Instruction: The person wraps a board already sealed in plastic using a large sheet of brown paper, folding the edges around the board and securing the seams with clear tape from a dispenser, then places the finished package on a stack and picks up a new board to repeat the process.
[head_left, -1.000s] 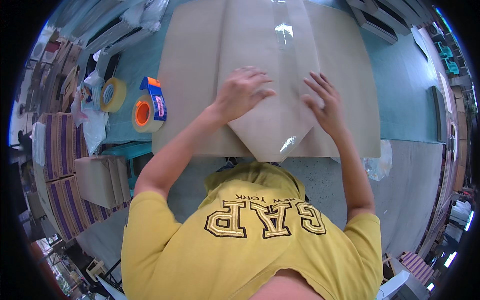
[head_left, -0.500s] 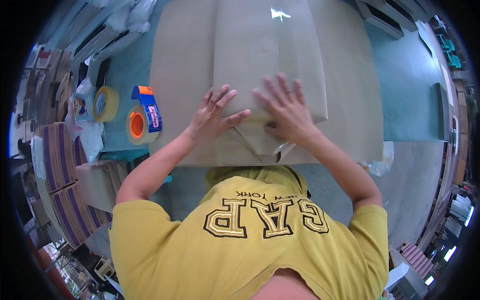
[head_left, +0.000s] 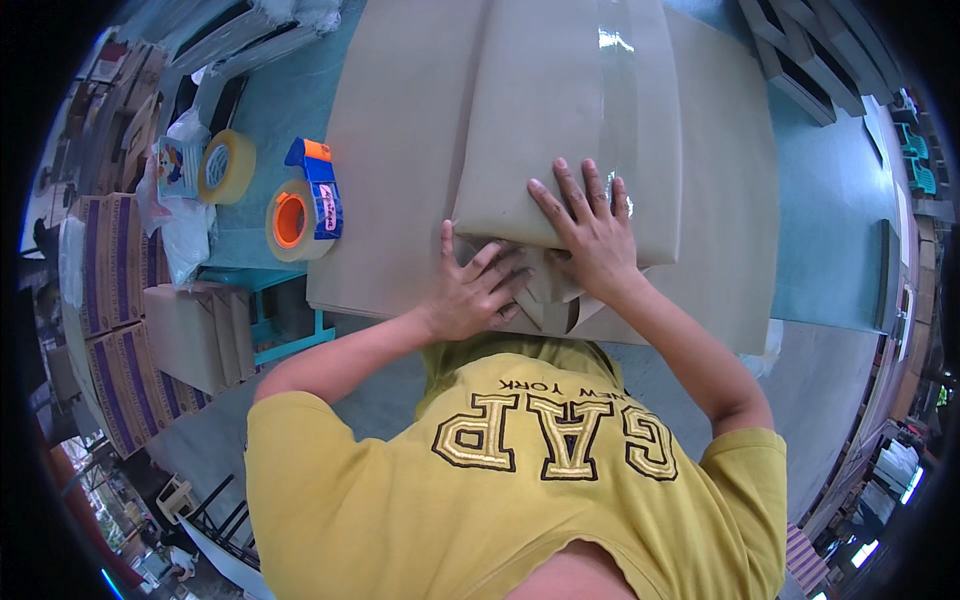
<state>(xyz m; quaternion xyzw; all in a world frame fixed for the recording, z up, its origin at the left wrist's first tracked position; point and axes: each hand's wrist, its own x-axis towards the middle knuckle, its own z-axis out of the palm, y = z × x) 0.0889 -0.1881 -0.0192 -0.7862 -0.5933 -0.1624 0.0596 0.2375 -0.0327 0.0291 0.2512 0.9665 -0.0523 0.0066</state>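
A long package (head_left: 545, 110) wrapped in brown paper lies in front of me, with a shiny strip of clear tape running lengthwise along its top. At its near end the paper is folded into a pointed flap (head_left: 550, 312). My left hand (head_left: 472, 292) is against the left side of that end, its fingers spread over the folded paper and partly bent. Flat on the top near edge rests my right hand (head_left: 597, 235), fingers apart and thumb reaching down over the edge. Neither hand holds a loose thing. Beneath the package are large flat brown sheets (head_left: 385, 160).
Left of the sheets, on the teal table (head_left: 265, 110), are a blue and orange tape dispenser (head_left: 318, 190) and a yellowish tape roll (head_left: 228, 168). A plastic bag (head_left: 185, 240) hangs near the table's left edge. Grey panels (head_left: 800, 60) are stacked at the far right.
My left hand has come down from the package's top left corner to its near end. My right hand stays on top, fingers now settled. The whole view has shifted slightly.
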